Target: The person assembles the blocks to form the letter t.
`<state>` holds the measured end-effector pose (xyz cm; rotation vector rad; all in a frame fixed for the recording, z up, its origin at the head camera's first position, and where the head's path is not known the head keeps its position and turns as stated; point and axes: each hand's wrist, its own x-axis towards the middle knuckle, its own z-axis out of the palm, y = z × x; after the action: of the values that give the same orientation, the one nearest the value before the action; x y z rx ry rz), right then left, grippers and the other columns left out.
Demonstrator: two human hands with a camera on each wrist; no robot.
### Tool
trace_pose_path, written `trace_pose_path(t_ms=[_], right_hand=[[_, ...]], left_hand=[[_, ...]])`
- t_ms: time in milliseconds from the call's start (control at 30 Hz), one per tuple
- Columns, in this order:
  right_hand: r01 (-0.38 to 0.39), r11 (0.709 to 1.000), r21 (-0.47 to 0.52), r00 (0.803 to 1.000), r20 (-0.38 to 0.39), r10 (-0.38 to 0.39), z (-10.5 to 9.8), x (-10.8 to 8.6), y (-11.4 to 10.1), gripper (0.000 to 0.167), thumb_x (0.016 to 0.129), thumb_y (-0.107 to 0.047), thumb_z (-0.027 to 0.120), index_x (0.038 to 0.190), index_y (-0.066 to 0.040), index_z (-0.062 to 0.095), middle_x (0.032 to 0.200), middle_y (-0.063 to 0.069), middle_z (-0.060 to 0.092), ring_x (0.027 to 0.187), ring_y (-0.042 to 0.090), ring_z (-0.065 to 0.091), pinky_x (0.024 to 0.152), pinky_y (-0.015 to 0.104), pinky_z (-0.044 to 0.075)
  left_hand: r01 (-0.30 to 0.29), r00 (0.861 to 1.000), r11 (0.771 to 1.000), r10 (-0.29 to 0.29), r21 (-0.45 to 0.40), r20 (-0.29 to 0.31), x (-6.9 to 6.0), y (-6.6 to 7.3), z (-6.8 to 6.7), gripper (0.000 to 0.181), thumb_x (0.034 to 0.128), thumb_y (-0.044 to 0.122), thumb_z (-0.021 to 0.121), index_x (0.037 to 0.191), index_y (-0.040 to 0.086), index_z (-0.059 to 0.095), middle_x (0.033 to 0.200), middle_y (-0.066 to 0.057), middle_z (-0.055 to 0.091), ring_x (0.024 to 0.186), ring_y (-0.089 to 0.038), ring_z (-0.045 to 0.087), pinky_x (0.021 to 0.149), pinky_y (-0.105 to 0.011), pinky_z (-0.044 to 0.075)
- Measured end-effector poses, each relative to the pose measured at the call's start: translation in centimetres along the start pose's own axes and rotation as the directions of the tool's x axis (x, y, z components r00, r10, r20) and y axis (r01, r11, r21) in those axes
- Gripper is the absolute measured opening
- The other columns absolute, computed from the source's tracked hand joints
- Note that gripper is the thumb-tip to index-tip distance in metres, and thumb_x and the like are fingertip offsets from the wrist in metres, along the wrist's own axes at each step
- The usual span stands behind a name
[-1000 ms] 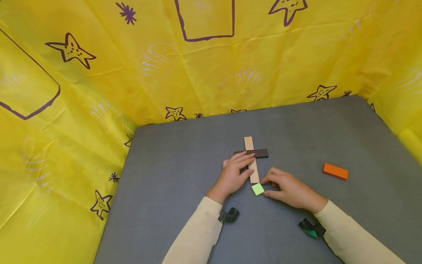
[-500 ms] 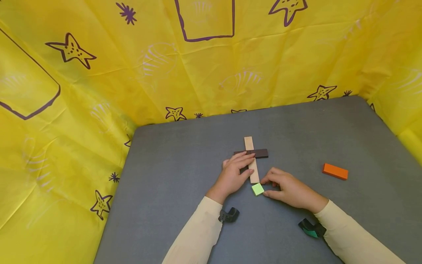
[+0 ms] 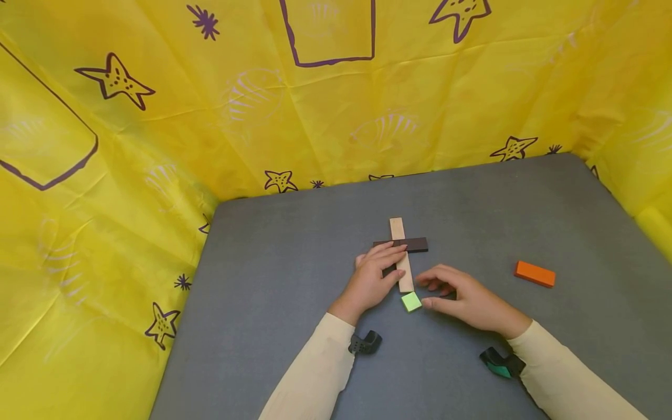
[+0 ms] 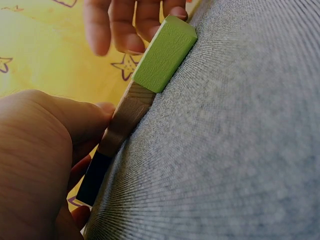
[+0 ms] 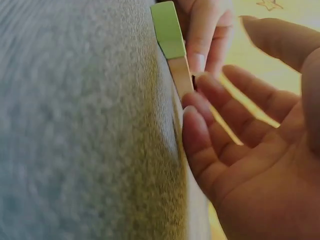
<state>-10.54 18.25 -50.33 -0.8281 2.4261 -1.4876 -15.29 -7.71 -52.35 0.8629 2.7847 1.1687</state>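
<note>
A cross shape of flat blocks lies on the grey table: a dark brown block (image 3: pixel 417 245) runs crosswise between a far pale wooden block (image 3: pixel 397 228) and a near pale wooden block (image 3: pixel 406 279). Against the near end sits a light green block (image 3: pixel 412 301), nearest the camera in the left wrist view. My left hand (image 3: pixel 371 280) rests over the cross with extended fingers on the dark block and the thumb against the near pale block. It hides the cross's left part. Just right of the green block, my right hand (image 3: pixel 467 300) has loosely bent fingers and holds nothing.
An orange block (image 3: pixel 534 273) lies apart on the right side of the table (image 3: pixel 283 262). Yellow patterned cloth (image 3: pixel 325 122) hangs behind and along both sides of the table.
My right hand has let go of the green block and drawn slightly right, its thumb and finger spreading apart. The left hand and the blocks stay in place.
</note>
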Motion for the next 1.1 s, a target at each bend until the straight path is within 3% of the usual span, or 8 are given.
trace_pose_path(t_ms=[233,400,633,833,1100], right_hand=[[0.018,0.994,0.108,1.0,-0.026,-0.015,-1.0,-0.4,-0.1,0.033,0.108,-0.009,0.071,0.14,-0.003,0.068,0.134,0.011,0.069,0.122,0.027,0.066,0.095,0.031,0.055],[0.035,0.972,0.234,0.999,-0.045,-0.025,-1.8,-0.7,-0.2,0.033,0.116,-0.003,0.048,0.144,0.007,0.062,0.138,0.024,0.066,0.124,0.029,0.066,0.098,0.029,0.053],[0.144,0.915,0.376,0.99,-0.065,-0.129,-3.0,-1.2,-0.2,0.058,0.121,-0.02,0.014,0.152,0.013,0.049,0.143,0.026,0.062,0.127,0.032,0.062,0.099,0.034,0.051],[0.223,0.869,0.442,0.975,-0.112,-0.193,-3.7,-1.6,0.1,0.069,0.121,-0.032,0.008,0.154,0.017,0.044,0.142,0.033,0.059,0.129,0.034,0.059,0.1,0.036,0.05],[0.238,0.854,0.463,0.97,-0.162,-0.182,-4.4,-2.3,0.4,0.07,0.121,-0.033,0.007,0.154,0.018,0.043,0.145,0.029,0.059,0.132,0.032,0.058,0.101,0.036,0.049]], left_hand=[[0.0,1.0,1.0,0.0,0.0,-0.001,0.1,0.2,0.0,0.045,0.1072,0.02,0.074,0.15,0.01,0.068,0.159,0.008,0.057,0.154,-0.011,0.039,0.109,-0.05,0.033],[0.006,1.0,1.0,-0.006,-0.001,0.004,0.1,0.1,0.0,0.045,0.1071,0.02,0.074,0.15,0.01,0.068,0.159,0.008,0.057,0.154,-0.01,0.038,0.109,-0.05,0.033],[0.003,1.0,1.0,-0.003,-0.007,0.003,0.1,0.1,0.0,0.045,0.1074,0.02,0.074,0.151,0.01,0.068,0.159,0.009,0.057,0.154,-0.009,0.038,0.109,-0.051,0.032],[0.003,1.0,1.0,-0.003,-0.009,0.004,0.1,0.2,-0.1,0.045,0.1071,0.02,0.074,0.151,0.011,0.068,0.159,0.009,0.057,0.154,-0.009,0.038,0.109,-0.05,0.032],[0.014,1.0,1.0,-0.013,-0.015,0.011,0.1,0.0,0.0,0.046,0.107,0.02,0.075,0.151,0.011,0.068,0.16,0.01,0.056,0.154,-0.008,0.037,0.11,-0.051,0.032]])
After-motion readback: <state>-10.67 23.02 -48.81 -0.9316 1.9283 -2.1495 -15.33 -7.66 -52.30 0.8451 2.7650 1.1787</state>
